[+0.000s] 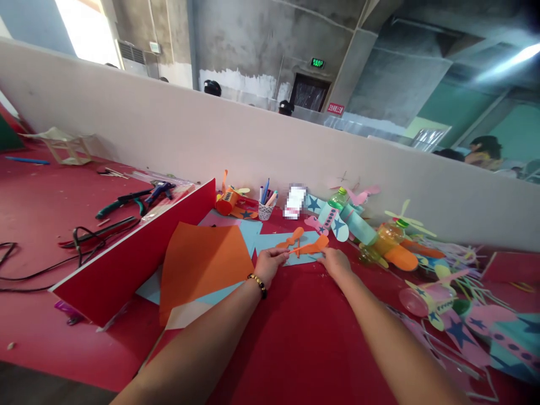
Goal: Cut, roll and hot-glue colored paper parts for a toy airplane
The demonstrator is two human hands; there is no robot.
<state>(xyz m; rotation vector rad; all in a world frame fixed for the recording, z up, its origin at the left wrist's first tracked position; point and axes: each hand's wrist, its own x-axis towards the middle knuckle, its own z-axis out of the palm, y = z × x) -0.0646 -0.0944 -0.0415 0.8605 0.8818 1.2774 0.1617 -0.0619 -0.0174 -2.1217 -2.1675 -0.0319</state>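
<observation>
An orange paper propeller (314, 246) with rounded blades is in front of me, over a light blue sheet of paper (270, 242). My left hand (270, 266), with a beaded bracelet at the wrist, is closed in a pinch on the propeller's near-left blade. My right hand (336, 263) is at the right edge of the blue sheet, just below the propeller's right blade. Its fingers are drawn together, and what lies between them cannot be made out. A large orange sheet (206, 264) lies left of my hands, over other papers.
A red upright board (139, 259) divides the red table at left, with pliers (122, 205) beyond it. Behind my hands stand a pen cup (266, 210) and a blurred phone-like object (295, 201). Bottle-and-paper planes, one with an orange bottle (390, 235), crowd the right side.
</observation>
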